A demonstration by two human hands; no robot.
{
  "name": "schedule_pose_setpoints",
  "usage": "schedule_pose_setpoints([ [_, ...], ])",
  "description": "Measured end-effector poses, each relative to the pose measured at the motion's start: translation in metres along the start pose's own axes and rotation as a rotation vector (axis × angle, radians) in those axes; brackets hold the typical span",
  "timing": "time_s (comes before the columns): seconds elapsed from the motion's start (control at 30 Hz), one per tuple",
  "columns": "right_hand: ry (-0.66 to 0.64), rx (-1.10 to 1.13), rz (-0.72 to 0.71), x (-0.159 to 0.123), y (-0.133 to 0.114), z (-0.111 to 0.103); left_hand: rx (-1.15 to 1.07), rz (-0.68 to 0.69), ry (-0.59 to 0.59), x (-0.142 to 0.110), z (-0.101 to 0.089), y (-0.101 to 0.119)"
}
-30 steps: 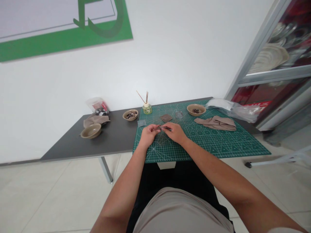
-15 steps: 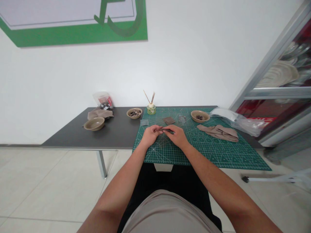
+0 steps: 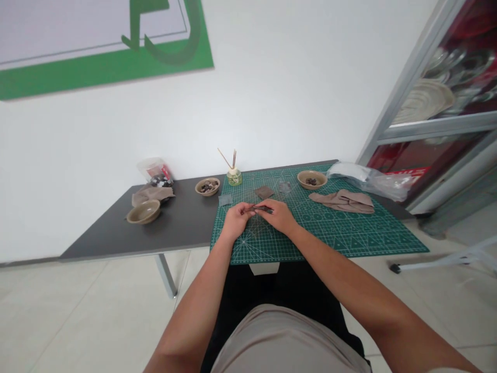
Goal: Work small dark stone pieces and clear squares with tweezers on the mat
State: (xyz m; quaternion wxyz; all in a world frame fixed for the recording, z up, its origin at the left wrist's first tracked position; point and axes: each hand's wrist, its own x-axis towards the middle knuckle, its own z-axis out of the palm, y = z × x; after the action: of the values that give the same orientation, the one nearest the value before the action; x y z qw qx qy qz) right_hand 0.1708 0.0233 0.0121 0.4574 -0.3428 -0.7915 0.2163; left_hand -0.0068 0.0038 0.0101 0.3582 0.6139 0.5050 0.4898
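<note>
My left hand (image 3: pixel 237 218) and my right hand (image 3: pixel 280 215) meet above the green cutting mat (image 3: pixel 310 239), fingers pinched together. A dark, thin piece (image 3: pixel 264 209) lies in the fingers of my right hand, its kind too small to make out. Its left end reaches the fingertips of my left hand, which are closed on it or on something small beside it; I cannot tell which. Just beyond the hands lies a brown square piece (image 3: pixel 264 192), with a small clear plastic piece (image 3: pixel 284 186) to its right and a pale clear packet (image 3: pixel 225 200) to the left.
A bowl of stones (image 3: pixel 207 186) and a reed diffuser (image 3: pixel 234 176) stand behind. To the right are a bowl with dark stones (image 3: pixel 312 179), a beige cloth (image 3: pixel 344 201) and a plastic bag (image 3: pixel 373 178). Another bowl (image 3: pixel 143 212) sits left, near a bag (image 3: pixel 157 173).
The head view has turned and tilted, so the table and wall appear shifted and rotated. Both hands stay together with the dark piece, their fingers only slightly shifted.
</note>
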Motion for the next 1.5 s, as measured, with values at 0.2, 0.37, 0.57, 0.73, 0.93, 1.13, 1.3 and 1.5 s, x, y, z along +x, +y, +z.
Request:
schedule_pose_setpoints([
  [0.2, 0.028, -0.007, -0.016, 0.0001, 0.0013, 0.0017, -0.015, -0.001, 0.001, 0.0005, -0.0009, -0.0002],
  [0.37, -0.024, 0.016, -0.009, -0.0003, 0.0017, 0.0004, -0.055, -0.007, 0.007, 0.0007, -0.0006, -0.0021],
  [0.57, -0.008, -0.003, -0.004, -0.0007, 0.0027, 0.0002, -0.059, -0.019, 0.01, -0.0006, -0.0004, -0.0005],
  [0.73, -0.047, -0.023, -0.019, -0.0005, 0.0031, 0.0008, -0.048, -0.026, 0.002, -0.0001, -0.0009, 0.0002],
  [0.93, -0.007, -0.003, 0.019, -0.0006, -0.0006, -0.0004, -0.071, -0.029, 0.0, 0.0027, -0.0019, -0.0069],
  [1.13, 0.075, -0.033, 0.002, 0.0, 0.0029, 0.0016, -0.013, -0.015, 0.022, 0.0022, -0.001, -0.0057],
  [1.3, 0.006, -0.019, -0.048, -0.0002, 0.0043, 0.0013, -0.031, -0.007, 0.023, 0.0015, -0.0008, -0.0027],
  [1.5, 0.009, -0.05, -0.063, -0.0005, 0.003, 0.0018, -0.027, 0.008, 0.011, 0.0008, -0.0017, -0.0024],
])
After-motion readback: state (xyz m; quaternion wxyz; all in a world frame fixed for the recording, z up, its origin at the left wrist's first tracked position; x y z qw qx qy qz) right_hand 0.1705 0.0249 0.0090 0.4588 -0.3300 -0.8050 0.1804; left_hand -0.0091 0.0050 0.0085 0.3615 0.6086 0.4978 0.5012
